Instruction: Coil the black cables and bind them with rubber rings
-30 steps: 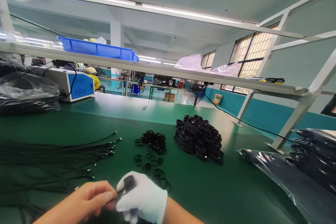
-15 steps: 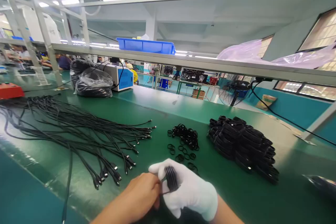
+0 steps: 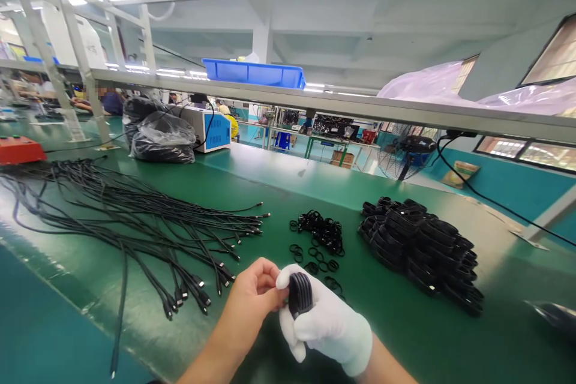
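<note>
My right hand (image 3: 326,321), in a white glove, grips a black cable (image 3: 300,294) wound into a tight coil, its loops standing side by side between thumb and fingers. My bare left hand (image 3: 258,288) is closed in a pinch at the coil's left side, fingertips touching it; the exact bit of cable between them is hidden. Just beyond the hands lie a pile of small black rubber bands (image 3: 320,231) and several loose ones. Loose black cables (image 3: 148,210) with metal plugs spread over the green table to the left. A heap of coiled black cables (image 3: 418,249) rests at the right.
A shelf (image 3: 342,102) spans the table, carrying a blue tray (image 3: 254,74) and pinkish plastic sheeting (image 3: 418,81). Behind the loose cables stand a plastic-wrapped black bundle (image 3: 162,138) and a blue-and-white box (image 3: 213,132). A red box (image 3: 20,150) sits far left. People work in the distance.
My left hand has turned and risen a little, its fingers now pinching by the coil's upper left side. The coil has tilted more upright in my right hand. The view shifted slightly.
</note>
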A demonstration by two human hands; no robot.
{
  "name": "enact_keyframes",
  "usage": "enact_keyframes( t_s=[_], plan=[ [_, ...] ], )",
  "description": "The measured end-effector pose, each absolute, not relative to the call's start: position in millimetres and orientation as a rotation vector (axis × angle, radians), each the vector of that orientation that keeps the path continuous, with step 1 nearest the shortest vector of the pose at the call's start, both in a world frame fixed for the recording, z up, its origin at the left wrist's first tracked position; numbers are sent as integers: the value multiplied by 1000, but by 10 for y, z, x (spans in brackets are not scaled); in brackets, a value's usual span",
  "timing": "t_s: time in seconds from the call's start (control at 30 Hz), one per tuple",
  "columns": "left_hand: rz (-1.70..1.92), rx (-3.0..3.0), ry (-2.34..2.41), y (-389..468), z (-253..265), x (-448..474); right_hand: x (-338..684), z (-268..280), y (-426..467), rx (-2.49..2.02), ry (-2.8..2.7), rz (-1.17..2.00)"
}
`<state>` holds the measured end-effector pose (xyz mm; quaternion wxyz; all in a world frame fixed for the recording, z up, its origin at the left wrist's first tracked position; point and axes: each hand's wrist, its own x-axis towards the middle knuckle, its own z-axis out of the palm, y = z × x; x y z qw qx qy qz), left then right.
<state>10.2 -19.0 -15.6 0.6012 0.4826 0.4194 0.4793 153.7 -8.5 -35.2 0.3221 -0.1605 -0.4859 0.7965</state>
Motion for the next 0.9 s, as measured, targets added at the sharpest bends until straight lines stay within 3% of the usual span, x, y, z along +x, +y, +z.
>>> enact_keyframes(
  t_s=[0.2, 0.37, 0.57, 0.9],
  plan=[
    [1137, 1399, 1214, -198, 14, -29, 1619, -352, -39, -414, -1184, 2223],
    [831, 1785, 1113, -118, 253, -135, 1597, -348, -57, -247, -1073, 2414],
    [784, 1472, 1023, 115, 192, -183, 1510, -352, -102, -360, -865, 2267],
    [860, 1287, 1212, 213, -52, 16, 1344, -389, -58, -729, -1032, 1991]
  ],
)
